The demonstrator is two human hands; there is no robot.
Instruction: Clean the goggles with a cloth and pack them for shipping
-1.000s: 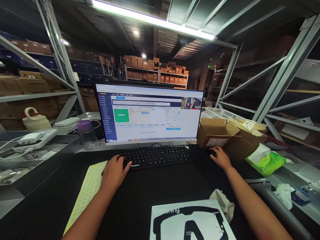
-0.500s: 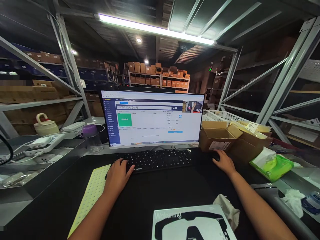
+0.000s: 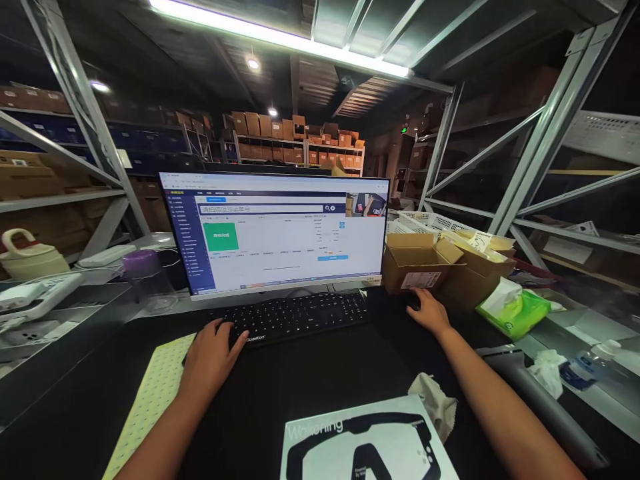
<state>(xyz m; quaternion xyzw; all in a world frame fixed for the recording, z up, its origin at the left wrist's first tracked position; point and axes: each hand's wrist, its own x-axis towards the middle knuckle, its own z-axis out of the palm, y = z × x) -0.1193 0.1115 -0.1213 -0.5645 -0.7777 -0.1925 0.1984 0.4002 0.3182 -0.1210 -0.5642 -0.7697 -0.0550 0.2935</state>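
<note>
My left hand (image 3: 209, 357) lies flat on the left end of a black keyboard (image 3: 300, 315), fingers spread over the keys. My right hand (image 3: 426, 311) rests on the black desk mat to the right of the keyboard, fingers curved down over a dark object, likely a mouse, mostly hidden under it. A wide monitor (image 3: 280, 230) stands behind the keyboard and shows a web page with a green square. An open cardboard box (image 3: 417, 262) sits just beyond my right hand.
A white box printed with goggles (image 3: 367, 440) lies at the near edge, a crumpled cloth (image 3: 434, 412) beside it. A yellow perforated sheet (image 3: 150, 397) lies left. A green wipes pack (image 3: 515, 312), a purple-lidded bottle (image 3: 145, 280) and metal shelving flank the desk.
The screen page changed: the header bar now shows a search field and less content below. The view shifted slightly; both hands stay where they were on the keyboard and beside it.
</note>
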